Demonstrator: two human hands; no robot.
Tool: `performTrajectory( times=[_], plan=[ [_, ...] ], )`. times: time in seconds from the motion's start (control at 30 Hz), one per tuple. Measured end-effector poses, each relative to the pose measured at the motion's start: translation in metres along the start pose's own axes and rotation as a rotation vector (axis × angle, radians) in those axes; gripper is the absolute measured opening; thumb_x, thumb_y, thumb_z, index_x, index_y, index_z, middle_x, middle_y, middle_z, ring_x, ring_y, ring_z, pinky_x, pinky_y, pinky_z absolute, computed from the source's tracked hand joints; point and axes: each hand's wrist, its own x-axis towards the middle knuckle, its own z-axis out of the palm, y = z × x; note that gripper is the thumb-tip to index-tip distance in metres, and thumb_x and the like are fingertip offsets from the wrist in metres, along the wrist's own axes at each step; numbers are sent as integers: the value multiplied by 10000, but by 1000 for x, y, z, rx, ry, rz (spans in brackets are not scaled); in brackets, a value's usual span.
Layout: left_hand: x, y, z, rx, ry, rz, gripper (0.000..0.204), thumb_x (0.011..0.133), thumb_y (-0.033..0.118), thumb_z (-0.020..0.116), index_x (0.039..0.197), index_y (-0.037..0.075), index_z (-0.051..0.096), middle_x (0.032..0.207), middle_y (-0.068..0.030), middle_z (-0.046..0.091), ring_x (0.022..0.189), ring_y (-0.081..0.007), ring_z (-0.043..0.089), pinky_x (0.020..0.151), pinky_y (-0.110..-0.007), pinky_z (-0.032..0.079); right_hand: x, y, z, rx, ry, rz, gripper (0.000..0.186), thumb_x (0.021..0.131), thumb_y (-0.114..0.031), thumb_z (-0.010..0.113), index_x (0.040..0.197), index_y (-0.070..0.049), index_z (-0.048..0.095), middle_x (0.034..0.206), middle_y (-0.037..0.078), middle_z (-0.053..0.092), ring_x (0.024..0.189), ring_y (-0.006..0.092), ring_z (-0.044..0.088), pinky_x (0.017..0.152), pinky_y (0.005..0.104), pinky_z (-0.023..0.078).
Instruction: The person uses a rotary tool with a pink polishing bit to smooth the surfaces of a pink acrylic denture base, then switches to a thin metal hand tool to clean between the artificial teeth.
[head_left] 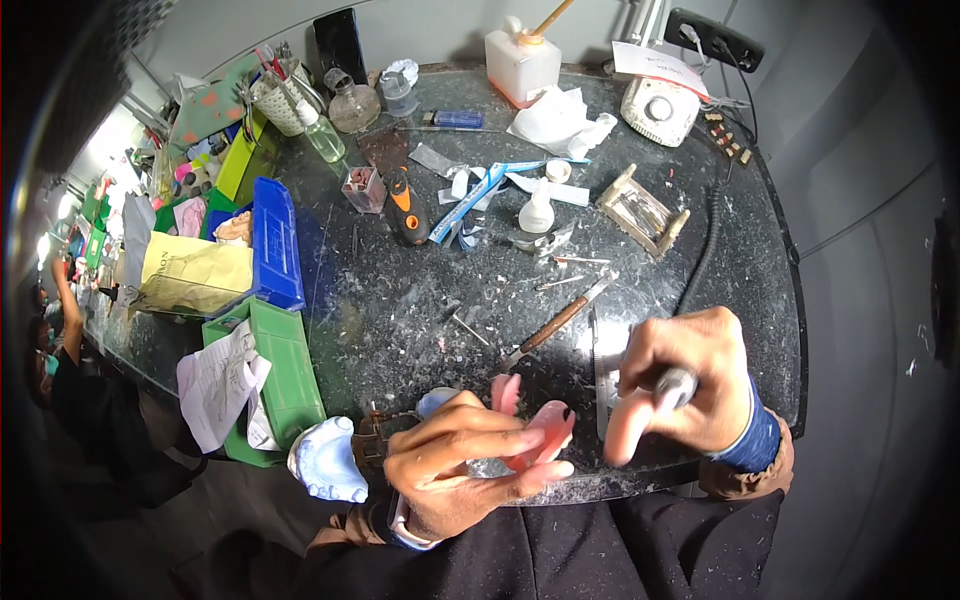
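My left hand (455, 465) pinches a pink denture base (545, 435) between thumb and fingers at the bench's near edge. Another pink part (506, 393) shows just beyond the fingertips; whether it belongs to the same piece I cannot tell. To the right, my right hand (690, 385) is closed round a grey rotary handpiece (676, 388), its working tip hidden. The two hands are apart. Beside my left wrist sits a pale blue plaster dental model (332, 462) next to a brass-coloured articulator (374, 432). A wooden-handled wax knife (560, 327) lies beyond the hands.
A white control unit (660, 108) stands at the back right, a dark cord (714, 215) running toward me. Left are a green bin (285, 370) and a blue bin (277, 245). Mid-bench lie an orange-black tool handle (405, 205), a small white bottle (537, 212) and a burr stand (643, 212).
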Motion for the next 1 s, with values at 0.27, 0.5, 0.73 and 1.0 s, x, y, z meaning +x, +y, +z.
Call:
performTrajectory(
  times=[0.27, 0.5, 0.73, 1.0],
  plan=[
    [-7, 4, -5, 398, 85, 128, 390, 483, 117, 902, 790, 48, 672, 751, -45, 646, 616, -130, 563, 530, -244, 445, -6, -17, 22, -549, -47, 26, 544, 572, -547, 771, 636, -84, 493, 517, 25, 490, 403, 184, 516, 391, 292, 396],
    [1, 10, -7, 452, -5, 96, 320, 482, 56, 884, 714, 90, 666, 774, -35, 662, 644, -141, 593, 556, -238, 465, -9, -15, 33, -627, -86, -7, 539, 583, -544, 762, 633, -81, 489, 507, 29, 463, 389, 183, 515, 381, 296, 400],
    [3, 9, -3, 470, 15, 100, 317, 485, 41, 877, 707, 96, 658, 785, -43, 665, 661, -145, 606, 579, -241, 482, -6, -13, 31, -649, -89, 8, 553, 587, -560, 745, 611, -76, 480, 513, 32, 457, 394, 185, 516, 381, 294, 398],
    [-1, 4, -3, 463, -1, 119, 301, 503, 49, 877, 680, 91, 638, 766, -48, 658, 650, -141, 603, 556, -242, 481, -5, -9, 30, -617, -97, -17, 567, 562, -573, 748, 625, -78, 480, 524, 27, 463, 416, 184, 530, 395, 292, 405]
  ],
)
